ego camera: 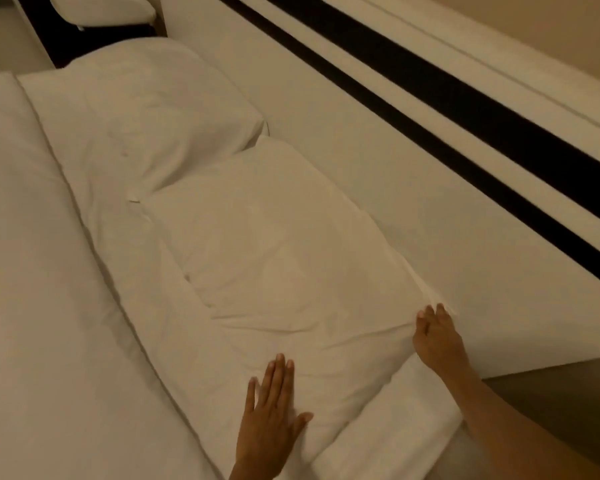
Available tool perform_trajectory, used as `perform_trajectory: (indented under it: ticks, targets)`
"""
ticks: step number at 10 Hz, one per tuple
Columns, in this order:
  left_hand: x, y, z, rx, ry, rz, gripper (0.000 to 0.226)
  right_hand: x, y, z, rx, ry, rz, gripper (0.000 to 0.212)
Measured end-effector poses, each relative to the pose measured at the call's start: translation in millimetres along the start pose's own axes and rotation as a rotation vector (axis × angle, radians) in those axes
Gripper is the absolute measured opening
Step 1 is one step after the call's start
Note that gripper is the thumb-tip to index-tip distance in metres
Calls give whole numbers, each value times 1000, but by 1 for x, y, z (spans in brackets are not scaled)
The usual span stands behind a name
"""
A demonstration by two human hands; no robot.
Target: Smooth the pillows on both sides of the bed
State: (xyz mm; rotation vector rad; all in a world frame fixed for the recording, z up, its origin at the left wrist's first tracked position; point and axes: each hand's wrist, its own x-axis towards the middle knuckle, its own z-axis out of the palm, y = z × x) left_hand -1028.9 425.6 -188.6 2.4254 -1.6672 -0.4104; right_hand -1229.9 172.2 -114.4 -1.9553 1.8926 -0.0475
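Two white pillows lie in a row along the headboard. The near pillow (278, 251) is creased toward its near end. My left hand (272, 415) rests flat on that end, fingers spread, palm down. My right hand (435, 336) is at the pillow's corner by the headboard, fingers curled onto the fabric edge. Whether it pinches the fabric or only presses it is hard to tell. The far pillow (160, 109) lies beyond, touching the near one, with no hand on it.
A white duvet (32, 271) covers the bed to the left, its folded edge running beside the pillows. The pale headboard (395, 161) with two dark stripes runs along the right. A dark bedside unit (94, 32) stands at the far end.
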Motion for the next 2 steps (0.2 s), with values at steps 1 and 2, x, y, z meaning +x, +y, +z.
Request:
perform_trajectory:
  ticks: [1, 2]
  targets:
    - [-6, -27, -14, 9, 62, 37, 82, -27, -16, -39, -47, -47, -39, 56]
    - [-2, -33, -50, 44, 99, 26, 75, -71, -47, -96, 150, 78, -74, 55]
